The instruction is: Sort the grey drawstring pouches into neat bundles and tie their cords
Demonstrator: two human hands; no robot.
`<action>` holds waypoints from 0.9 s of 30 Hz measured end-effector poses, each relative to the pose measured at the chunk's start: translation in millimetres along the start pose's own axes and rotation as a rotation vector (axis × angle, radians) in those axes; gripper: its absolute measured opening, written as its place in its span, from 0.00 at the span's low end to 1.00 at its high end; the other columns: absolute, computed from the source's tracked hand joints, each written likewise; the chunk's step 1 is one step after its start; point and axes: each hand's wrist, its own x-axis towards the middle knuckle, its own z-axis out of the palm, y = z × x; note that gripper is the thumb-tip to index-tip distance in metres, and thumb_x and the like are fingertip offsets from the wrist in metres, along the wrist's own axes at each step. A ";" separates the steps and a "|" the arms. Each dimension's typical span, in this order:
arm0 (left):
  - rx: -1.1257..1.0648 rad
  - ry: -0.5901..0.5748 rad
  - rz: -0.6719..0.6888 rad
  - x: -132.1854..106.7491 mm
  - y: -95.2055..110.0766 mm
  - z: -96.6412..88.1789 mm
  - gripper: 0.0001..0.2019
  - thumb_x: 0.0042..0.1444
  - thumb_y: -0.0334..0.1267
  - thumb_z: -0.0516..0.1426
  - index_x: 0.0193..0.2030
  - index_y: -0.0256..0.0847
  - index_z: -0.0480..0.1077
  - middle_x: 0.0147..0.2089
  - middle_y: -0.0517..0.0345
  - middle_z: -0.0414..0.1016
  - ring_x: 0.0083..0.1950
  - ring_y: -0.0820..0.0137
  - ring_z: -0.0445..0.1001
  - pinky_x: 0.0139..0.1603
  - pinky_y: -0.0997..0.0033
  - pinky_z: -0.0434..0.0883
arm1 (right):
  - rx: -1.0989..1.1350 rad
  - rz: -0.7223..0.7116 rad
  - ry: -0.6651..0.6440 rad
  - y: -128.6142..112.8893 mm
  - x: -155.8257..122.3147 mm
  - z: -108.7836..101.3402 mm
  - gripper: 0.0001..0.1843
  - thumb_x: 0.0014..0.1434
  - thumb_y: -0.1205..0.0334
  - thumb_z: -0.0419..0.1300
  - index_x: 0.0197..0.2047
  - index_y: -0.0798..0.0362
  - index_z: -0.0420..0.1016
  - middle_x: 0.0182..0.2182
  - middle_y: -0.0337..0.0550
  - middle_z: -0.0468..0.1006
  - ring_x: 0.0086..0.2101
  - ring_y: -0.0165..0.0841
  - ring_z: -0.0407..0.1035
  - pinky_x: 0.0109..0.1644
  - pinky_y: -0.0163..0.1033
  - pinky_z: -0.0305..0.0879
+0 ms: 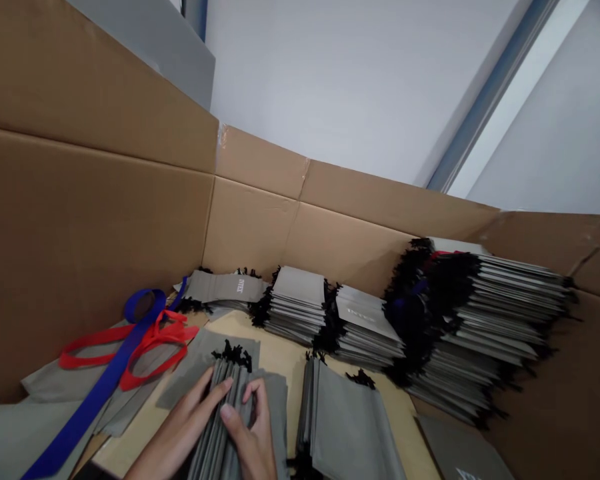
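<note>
I have a bundle of grey drawstring pouches (225, 427) stood on edge on the bench (285, 360), and both my hands are on it. My left hand (180, 430) lies along the bundle's left side, its fingers (215, 390) stretched nearly flat over the top edges. My right hand (253, 440) curls around the other side, thumb pressing in from the left and fingers hooked over the edges, so the bundle is pinched between the two hands; I judge that keeps the thin pouches squared up and stops them fanning apart. Their black cord ends (237, 353) point away from me, just beyond my fingertips.

Just right of my right hand lies another flat pile of pouches (350, 427). Farther out past my fingers, neat stacks (297, 303) line up against the cardboard wall (250, 227), and a much taller stack (490, 327) leans well off to the right. To the left of my left hand, red (150, 347) and blue straps (100, 387) lie over loose grey fabric.
</note>
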 end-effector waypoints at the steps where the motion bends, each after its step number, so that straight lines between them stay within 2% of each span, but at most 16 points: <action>1: 0.001 -0.006 -0.049 -0.6 5.8 0.7 0.42 0.60 0.66 0.53 0.74 0.42 0.69 0.82 0.51 0.55 0.83 0.53 0.50 0.80 0.55 0.56 | 0.003 0.011 -0.012 0.0 -1.1 -0.3 0.26 0.56 0.39 0.72 0.40 0.45 0.64 0.35 0.34 0.67 0.39 0.39 0.65 0.46 0.38 0.64; 5: -0.013 -0.005 -0.168 -1.2 28.7 3.8 0.59 0.55 0.70 0.51 0.82 0.26 0.47 0.85 0.43 0.43 0.85 0.55 0.41 0.82 0.56 0.48 | -0.016 0.063 0.018 3.7 -3.6 -2.4 0.16 0.64 0.44 0.65 0.43 0.45 0.67 0.39 0.35 0.71 0.44 0.40 0.69 0.53 0.39 0.65; 7: -0.019 -0.008 -0.210 -1.3 34.2 3.0 0.59 0.56 0.71 0.49 0.83 0.26 0.44 0.86 0.43 0.40 0.85 0.55 0.39 0.82 0.54 0.46 | 0.043 0.089 0.070 5.4 -3.1 -3.2 0.12 0.66 0.50 0.60 0.49 0.44 0.68 0.45 0.38 0.77 0.48 0.41 0.72 0.55 0.41 0.67; 9: -0.021 -0.014 -0.222 -1.3 34.3 0.6 0.55 0.59 0.71 0.45 0.83 0.29 0.46 0.86 0.45 0.41 0.86 0.56 0.38 0.83 0.52 0.45 | 0.115 0.120 0.107 5.3 -1.5 -3.5 0.18 0.65 0.56 0.57 0.57 0.43 0.66 0.52 0.42 0.80 0.52 0.43 0.75 0.57 0.43 0.68; 11: -0.031 -0.013 -0.199 -0.8 30.6 -1.8 0.51 0.63 0.68 0.41 0.82 0.29 0.49 0.86 0.46 0.43 0.85 0.58 0.41 0.83 0.53 0.44 | 0.115 0.123 0.126 3.8 0.6 -3.6 0.22 0.64 0.59 0.55 0.61 0.43 0.66 0.56 0.44 0.80 0.55 0.43 0.75 0.59 0.44 0.67; 14: -0.064 0.002 -0.173 0.6 24.0 -3.0 0.48 0.66 0.64 0.39 0.80 0.27 0.55 0.85 0.45 0.47 0.85 0.59 0.45 0.83 0.57 0.46 | 0.011 0.065 0.157 1.8 3.2 -4.3 0.16 0.60 0.61 0.54 0.50 0.44 0.74 0.47 0.40 0.80 0.50 0.42 0.74 0.55 0.41 0.66; 17: -0.059 0.018 -0.194 0.0 23.9 -1.5 0.48 0.64 0.66 0.43 0.79 0.29 0.57 0.85 0.45 0.48 0.85 0.56 0.45 0.83 0.54 0.49 | -0.037 0.019 0.137 0.2 3.2 -5.0 0.10 0.61 0.60 0.54 0.43 0.44 0.74 0.42 0.38 0.77 0.47 0.41 0.72 0.52 0.39 0.65; 19: -0.040 0.021 -0.186 -2.4 28.4 -0.5 0.49 0.62 0.66 0.47 0.80 0.30 0.55 0.85 0.44 0.48 0.85 0.54 0.45 0.82 0.53 0.50 | -0.038 0.029 0.100 -1.3 1.9 -4.6 0.06 0.65 0.55 0.57 0.43 0.45 0.73 0.41 0.38 0.74 0.47 0.41 0.71 0.53 0.39 0.65; 22: 0.009 0.004 -0.176 -6.8 36.2 -0.9 0.50 0.61 0.65 0.48 0.81 0.31 0.54 0.85 0.44 0.46 0.85 0.56 0.44 0.82 0.55 0.52 | -0.049 0.037 0.074 -2.1 -0.7 -3.3 0.15 0.63 0.46 0.66 0.44 0.45 0.69 0.40 0.37 0.71 0.45 0.41 0.70 0.54 0.39 0.66; 24: 0.030 -0.009 -0.172 -7.9 37.7 -2.0 0.48 0.61 0.65 0.49 0.80 0.33 0.57 0.85 0.45 0.46 0.85 0.56 0.44 0.81 0.56 0.51 | -0.047 0.046 0.066 0.1 -1.7 -3.0 0.17 0.62 0.47 0.67 0.46 0.44 0.68 0.41 0.37 0.72 0.46 0.41 0.70 0.54 0.39 0.66; 27: -0.014 0.010 -0.177 -4.9 31.2 -2.8 0.46 0.63 0.64 0.49 0.79 0.33 0.58 0.84 0.45 0.48 0.84 0.55 0.46 0.81 0.54 0.53 | -0.006 0.070 0.097 5.8 -1.3 -3.9 0.10 0.66 0.53 0.59 0.49 0.44 0.68 0.43 0.38 0.74 0.47 0.40 0.71 0.54 0.39 0.67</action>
